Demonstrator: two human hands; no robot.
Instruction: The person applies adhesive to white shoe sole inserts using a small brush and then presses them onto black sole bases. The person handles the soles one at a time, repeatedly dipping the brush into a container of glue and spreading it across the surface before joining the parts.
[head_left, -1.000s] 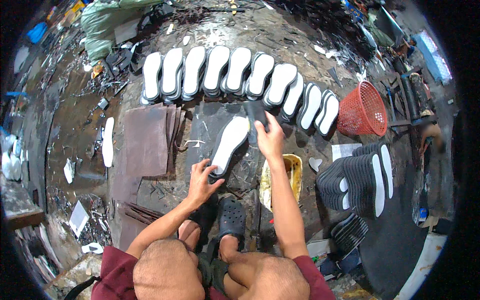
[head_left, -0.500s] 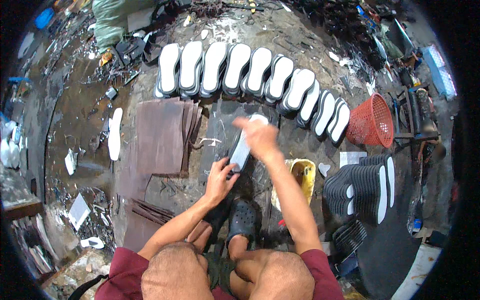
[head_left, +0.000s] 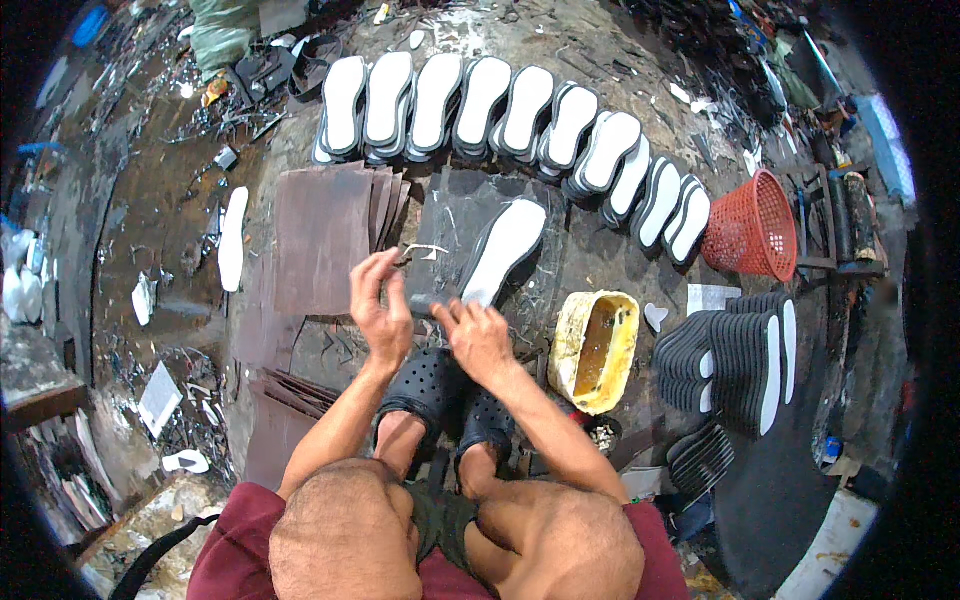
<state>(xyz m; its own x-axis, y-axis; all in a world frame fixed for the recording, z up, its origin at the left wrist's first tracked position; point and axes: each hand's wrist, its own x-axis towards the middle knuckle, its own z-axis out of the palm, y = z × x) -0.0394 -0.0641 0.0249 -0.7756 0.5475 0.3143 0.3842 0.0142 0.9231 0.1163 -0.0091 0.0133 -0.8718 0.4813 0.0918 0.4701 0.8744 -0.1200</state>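
Observation:
A white-topped shoe sole (head_left: 508, 245) with dark layers beneath lies slanted on a black sheet (head_left: 445, 205) before my feet. My right hand (head_left: 480, 338) is at the sole's near end, fingers bent and pinched together at a small grey piece (head_left: 427, 301), too blurred to name. Left of it, my left hand (head_left: 384, 310) is raised with fingers curved and thumb apart. Its thumb side is close to the grey piece; whether they touch I cannot tell. To the right stands a yellow-rimmed tub (head_left: 597, 350) with brownish stuff inside.
Several stacks of white-topped soles (head_left: 437, 100) curve across the far side. Brown sheets (head_left: 325, 240) lie at left. A red basket (head_left: 752, 232) stands at right, near rows of dark soles (head_left: 735, 360). A loose white sole (head_left: 233, 240) and scraps litter the left floor.
Both hands have come back toward me from the sole; the right hand left its far end, the left rose leftward. The sole's white top and the tub are now uncovered.

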